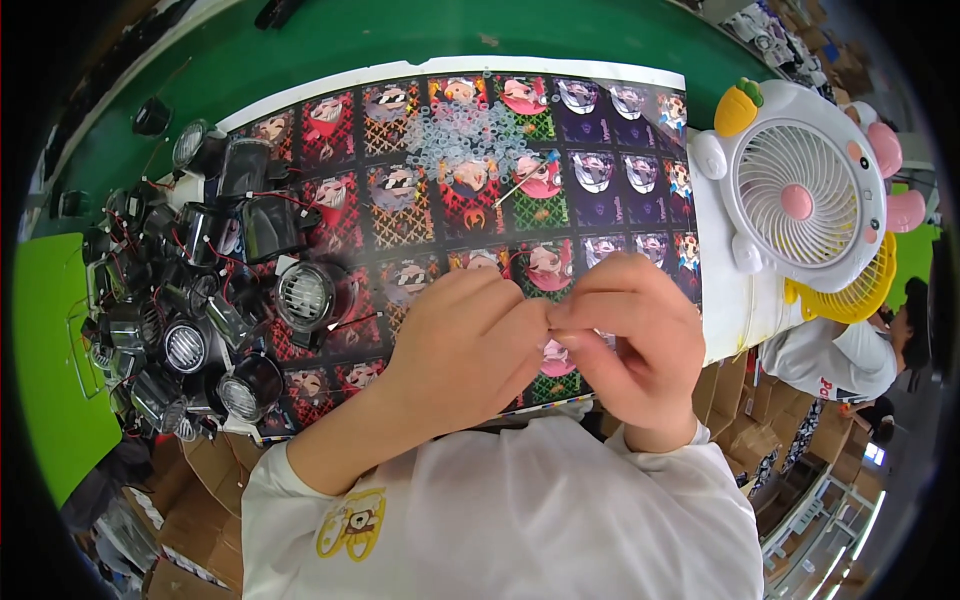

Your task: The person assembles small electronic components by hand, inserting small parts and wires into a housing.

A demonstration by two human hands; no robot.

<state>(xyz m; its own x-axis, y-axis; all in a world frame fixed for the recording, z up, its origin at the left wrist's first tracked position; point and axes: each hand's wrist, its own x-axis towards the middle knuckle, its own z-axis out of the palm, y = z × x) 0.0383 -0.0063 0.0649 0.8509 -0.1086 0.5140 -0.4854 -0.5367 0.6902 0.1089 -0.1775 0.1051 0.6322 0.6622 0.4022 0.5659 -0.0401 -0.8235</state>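
My left hand (pixel 470 340) is closed, its fingertips meeting those of my right hand (pixel 640 335) above the near part of the printed sheet (pixel 400 238). My right hand pinches with thumb and forefinger. Whatever is between the fingertips is too small or hidden to make out. Beyond the hands lies a heap of small clear plastic rings (pixel 465 140). A thin stick-like tool with a blue end (pixel 527 178) rests beside the heap. To the left of my left hand, a black round housing with a ribbed front (pixel 305 295) lies with a short wire and connector.
Several similar black housings with wires (pixel 185 345) are piled on the left. A white fan with a pink hub (pixel 800 190) stands at the right, a yellow fan (pixel 850 285) behind it. Cardboard boxes (pixel 205 500) sit below the table. Another person (pixel 835 355) is at far right.
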